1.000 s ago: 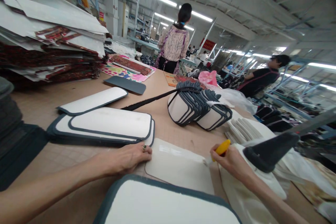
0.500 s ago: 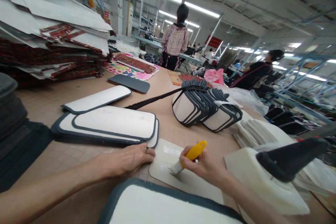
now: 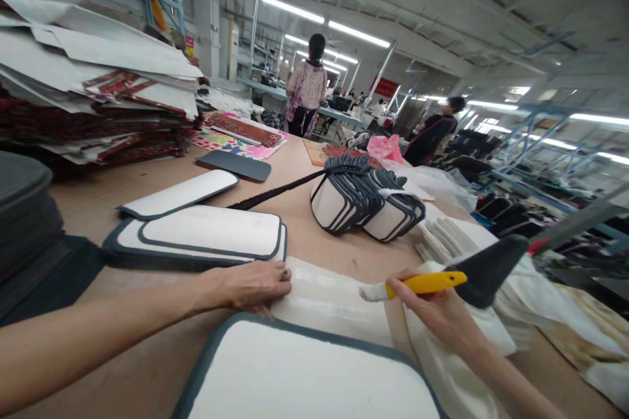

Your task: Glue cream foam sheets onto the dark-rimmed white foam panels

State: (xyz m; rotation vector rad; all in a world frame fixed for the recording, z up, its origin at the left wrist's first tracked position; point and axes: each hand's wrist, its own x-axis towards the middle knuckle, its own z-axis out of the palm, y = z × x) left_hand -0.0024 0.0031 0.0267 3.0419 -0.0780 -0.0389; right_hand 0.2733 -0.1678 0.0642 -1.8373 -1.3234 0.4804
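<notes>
Now, versus 0.5 s earlier: yellow-handled, pale-bristled brush (image 3: 435, 282) has shifted from mid-sheet toward the right end of the glossy off-white sheet (image 3: 322, 291), lying flat on the brown counter (image 3: 301, 236). Right hand (image 3: 438, 309) grips brush handle. Left hand (image 3: 258, 285) remains at sheet's left edge, fingers bent; pinching or pressing, cannot tell. White panel with dark-grey border (image 3: 314, 373) hides sheet's near edge. Strapped bundle of dark-edged white panels (image 3: 363, 203) lies beyond. Red banner (image 3: 386, 87): writing too small to read.

A yellow-handled brush (image 3: 427, 283) points left over a glossy cream panel (image 3: 324, 294).

Left hand (image 3: 263, 283) palm down, right hand (image 3: 432, 308) gripping, forearms (image 3: 147, 324) bare
</notes>
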